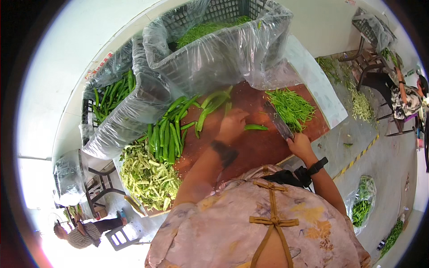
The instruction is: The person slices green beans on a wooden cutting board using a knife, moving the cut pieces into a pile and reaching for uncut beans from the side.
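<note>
My right hand (pixel 300 144) grips the handle of a cleaver (pixel 279 120); its blade lies against a heap of finely sliced green chili (pixel 292 109) on the reddish cutting board (pixel 214 152). My left hand (pixel 234 122), blurred, is over the middle of the board; whether its fingers hold anything is unclear. Beside it lies a piece of green chili (pixel 255 127). Split, opened green chilies (pixel 211 106) are just beyond that hand. Whole long green chilies (pixel 167 135) are piled at the board's left, next to a heap of pale chili cores and seeds (pixel 150 177).
Two plastic-lined crates stand behind the board, one with shredded green chili (pixel 204 32), one with whole chilies (pixel 112 97). Co-workers are at the far right (pixel 406 100) and lower left (pixel 83 234). A plastic bag of chilies (pixel 361 209) lies on the floor at right.
</note>
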Motion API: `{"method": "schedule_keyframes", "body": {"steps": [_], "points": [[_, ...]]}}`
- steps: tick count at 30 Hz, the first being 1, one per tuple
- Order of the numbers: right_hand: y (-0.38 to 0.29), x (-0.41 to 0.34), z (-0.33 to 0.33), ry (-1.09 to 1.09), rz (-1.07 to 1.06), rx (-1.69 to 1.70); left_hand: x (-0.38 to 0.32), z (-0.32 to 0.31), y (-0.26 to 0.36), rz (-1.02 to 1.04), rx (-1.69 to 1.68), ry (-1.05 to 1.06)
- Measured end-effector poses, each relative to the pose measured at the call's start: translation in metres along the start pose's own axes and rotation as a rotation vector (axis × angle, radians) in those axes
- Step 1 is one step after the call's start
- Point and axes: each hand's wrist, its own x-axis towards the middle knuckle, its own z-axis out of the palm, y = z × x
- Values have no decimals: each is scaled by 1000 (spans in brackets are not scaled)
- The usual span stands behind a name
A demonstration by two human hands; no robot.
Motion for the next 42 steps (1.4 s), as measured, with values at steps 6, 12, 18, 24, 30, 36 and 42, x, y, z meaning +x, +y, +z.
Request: {"method": "schedule_keyframes", "body": {"steps": [6,12,18,24,30,36,42], "points": [[-7,1,-6,-40,19,-18,-21,14,25,184,17,-10],[-13,2,-6,-45,1,-17,-21,19,33,291,48,44],[-20,-2,-6,35,-95,-121,-8,28,43,305,67,40],[-21,-6,-4,14,-141,-241,-10,35,55,300,11,-7],[-14,-4,-9,-22,-123,-301,-1,34,54,298,-23,3],[-15,-6,-14,-76,-63,-281,-4,46,49,263,-27,-89],[-21,-5,-12,-113,-30,-286,-4,48,44,316,-1,-9]]}}
